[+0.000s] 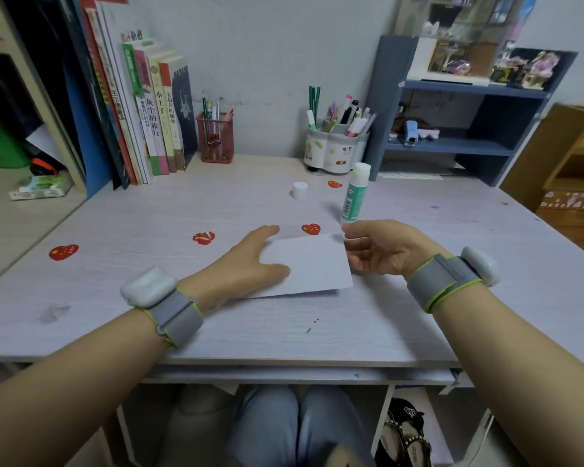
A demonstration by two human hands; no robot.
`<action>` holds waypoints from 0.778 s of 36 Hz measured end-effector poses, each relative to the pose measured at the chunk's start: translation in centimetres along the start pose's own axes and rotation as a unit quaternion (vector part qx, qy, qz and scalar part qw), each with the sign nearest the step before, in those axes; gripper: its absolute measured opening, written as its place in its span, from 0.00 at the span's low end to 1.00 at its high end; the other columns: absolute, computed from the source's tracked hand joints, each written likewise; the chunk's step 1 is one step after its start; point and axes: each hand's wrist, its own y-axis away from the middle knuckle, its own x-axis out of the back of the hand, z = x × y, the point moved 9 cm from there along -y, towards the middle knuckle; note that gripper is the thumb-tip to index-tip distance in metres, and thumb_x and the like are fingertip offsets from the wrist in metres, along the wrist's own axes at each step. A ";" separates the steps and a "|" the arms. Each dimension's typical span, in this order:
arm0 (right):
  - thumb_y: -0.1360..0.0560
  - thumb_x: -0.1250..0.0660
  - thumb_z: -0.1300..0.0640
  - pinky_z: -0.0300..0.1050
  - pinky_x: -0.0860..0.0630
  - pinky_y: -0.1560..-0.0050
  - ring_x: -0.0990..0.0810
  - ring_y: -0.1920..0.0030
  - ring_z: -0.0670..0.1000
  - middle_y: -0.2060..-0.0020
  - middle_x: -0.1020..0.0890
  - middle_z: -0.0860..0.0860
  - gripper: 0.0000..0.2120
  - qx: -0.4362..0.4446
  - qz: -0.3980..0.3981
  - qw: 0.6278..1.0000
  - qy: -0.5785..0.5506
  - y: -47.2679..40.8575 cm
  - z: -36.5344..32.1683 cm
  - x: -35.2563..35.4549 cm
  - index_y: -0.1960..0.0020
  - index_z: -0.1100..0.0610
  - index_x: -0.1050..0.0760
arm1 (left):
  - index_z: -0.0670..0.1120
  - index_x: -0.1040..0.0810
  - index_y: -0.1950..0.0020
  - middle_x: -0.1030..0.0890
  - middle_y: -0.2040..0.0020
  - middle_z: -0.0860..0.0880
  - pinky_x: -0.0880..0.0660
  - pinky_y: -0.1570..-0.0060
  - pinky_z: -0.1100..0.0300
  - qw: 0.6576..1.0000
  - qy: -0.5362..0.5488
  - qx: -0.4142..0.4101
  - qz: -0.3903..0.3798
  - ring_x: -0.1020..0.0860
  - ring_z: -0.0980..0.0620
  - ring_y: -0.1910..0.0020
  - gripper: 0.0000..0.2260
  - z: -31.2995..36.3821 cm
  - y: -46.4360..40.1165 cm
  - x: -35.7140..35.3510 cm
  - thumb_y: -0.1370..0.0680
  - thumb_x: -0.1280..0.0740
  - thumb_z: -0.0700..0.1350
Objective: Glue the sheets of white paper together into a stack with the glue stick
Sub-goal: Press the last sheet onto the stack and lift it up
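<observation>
While the left hand [250,264] lies flat with straight fingers on the white paper [312,264] in the middle of the desk [216,332], the right hand [381,249] pinches the paper's far right corner. Just behind it stands the glue stick [354,193], uncapped, its cap [299,190] nearby.

two hands over the bench: the left hand [250,264] and the right hand [381,251]. two grey wristbands, one on each wrist [169,305] [452,279]. one glue stick [354,193], upright, and one loose white cap [299,190]. white paper [311,264]: at least two sheets by the edges, exact number unclear. four red heart stickers [63,252] [203,237] [311,228] [334,184]. two pen holders, one red mesh [216,138], one white [334,151]. one blue shelf unit [452,146]. one row of books [155,109], too tightly packed to count.
</observation>
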 end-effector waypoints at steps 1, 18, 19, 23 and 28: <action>0.25 0.34 0.64 0.36 0.26 0.77 0.25 0.67 0.53 0.62 0.23 0.59 0.05 0.010 -0.001 1.000 0.018 0.0 0.0 -0.2 0.52 0.63 0.28 | 0.54 0.48 0.24 0.46 0.24 0.53 0.42 0.34 0.64 0.999 -0.033 -0.013 -0.018 0.42 0.55 0.28 0.36 0.3 0.2 -0.5 0.26 0.31 0.48; 0.25 0.33 0.58 0.37 0.26 0.61 0.21 0.66 0.42 0.61 0.19 0.46 0.02 0.276 -0.056 0.959 0.035 2.4 -6.2 -2.8 0.56 0.54 0.22 | 0.45 0.20 0.58 0.17 0.61 0.48 0.21 0.58 0.54 0.935 0.295 -0.058 0.189 0.19 0.48 0.63 0.04 5.0 -1.6 5.0 0.24 0.33 0.40; 0.24 0.33 0.61 0.36 0.24 0.63 0.20 0.66 0.43 0.63 0.17 0.47 0.03 0.285 -0.062 0.956 0.020 2.5 -6.4 -3.0 0.55 0.56 0.21 | 0.44 0.20 0.58 0.16 0.62 0.47 0.20 0.60 0.52 0.934 0.303 -0.054 0.181 0.18 0.47 0.63 0.04 5.2 -1.7 4.9 0.24 0.33 0.41; 0.25 0.33 0.64 0.37 0.21 0.64 0.18 0.66 0.46 0.65 0.15 0.49 0.03 0.309 -0.060 0.949 0.001 2.9 -7.5 -2.9 0.55 0.62 0.20 | 0.40 0.20 0.58 0.16 0.66 0.46 0.20 0.72 0.52 0.924 0.356 -0.034 0.138 0.18 0.47 0.70 0.07 5.3 -2.0 4.8 0.23 0.34 0.41; 0.26 0.33 0.65 0.39 0.20 0.61 0.18 0.65 0.48 0.66 0.16 0.51 0.04 0.309 -0.054 0.949 0.031 2.6 -7.6 -2.4 0.57 0.65 0.21 | 0.41 0.19 0.58 0.16 0.66 0.50 0.22 0.69 0.65 0.941 0.313 -0.033 0.126 0.19 0.56 0.69 0.05 4.6 -2.4 5.0 0.24 0.33 0.41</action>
